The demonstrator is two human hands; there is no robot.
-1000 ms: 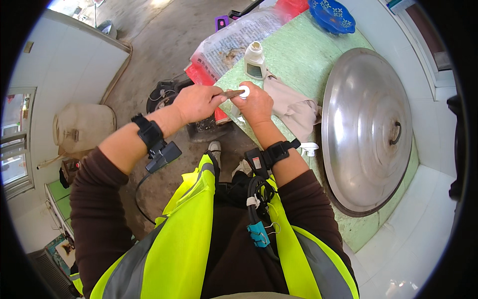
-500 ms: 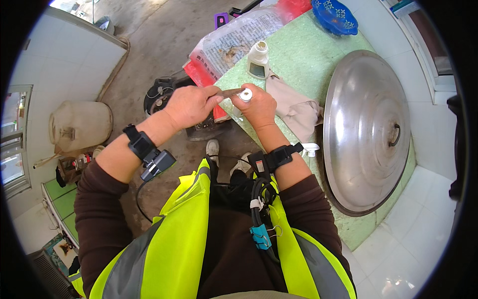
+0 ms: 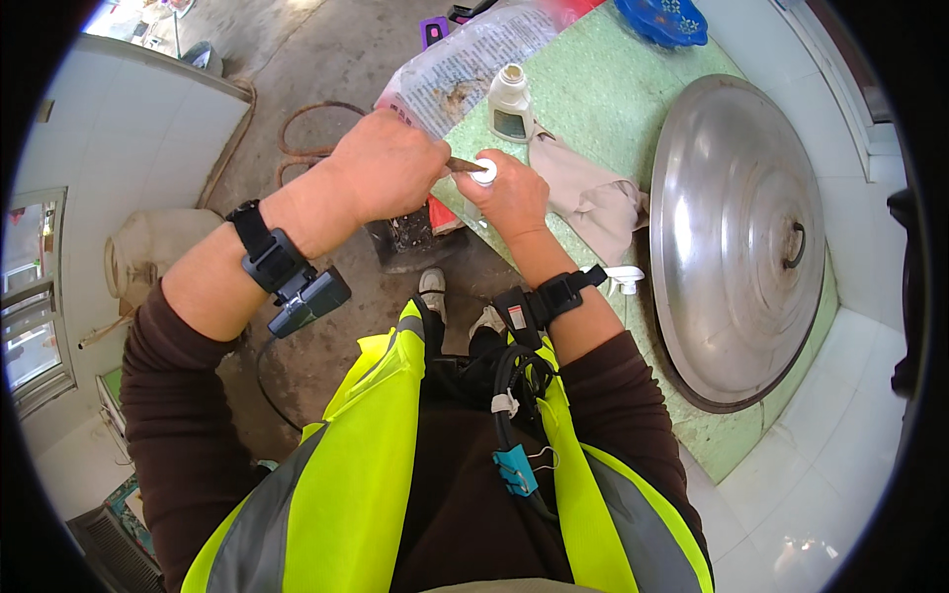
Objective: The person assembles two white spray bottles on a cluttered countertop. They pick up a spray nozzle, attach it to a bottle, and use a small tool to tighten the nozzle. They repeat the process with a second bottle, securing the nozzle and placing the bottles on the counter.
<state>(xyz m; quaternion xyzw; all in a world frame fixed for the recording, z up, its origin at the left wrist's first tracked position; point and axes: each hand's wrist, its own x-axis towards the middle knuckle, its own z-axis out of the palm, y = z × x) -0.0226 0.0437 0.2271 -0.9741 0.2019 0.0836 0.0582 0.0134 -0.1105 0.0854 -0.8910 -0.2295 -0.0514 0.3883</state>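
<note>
Clamped in the left hand (image 3: 390,178), thin brown tool (image 3: 461,164) lying level, tip right, touching the small white cap (image 3: 483,171) pinched in the right hand (image 3: 512,198) over the green table (image 3: 613,99) edge.

Scene lit brightly by daylight, soft glare spread across the round metal lid (image 3: 736,232), short shadows cast beneath it, straight edges bent by fisheye distortion, black vignette beyond it, focus kept sharp.

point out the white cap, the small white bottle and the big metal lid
white cap (image 3: 483,170), head view, on its round top face.
small white bottle (image 3: 510,102), head view, on its body below the neck.
big metal lid (image 3: 732,227), head view, on its bare domed surface.
</note>
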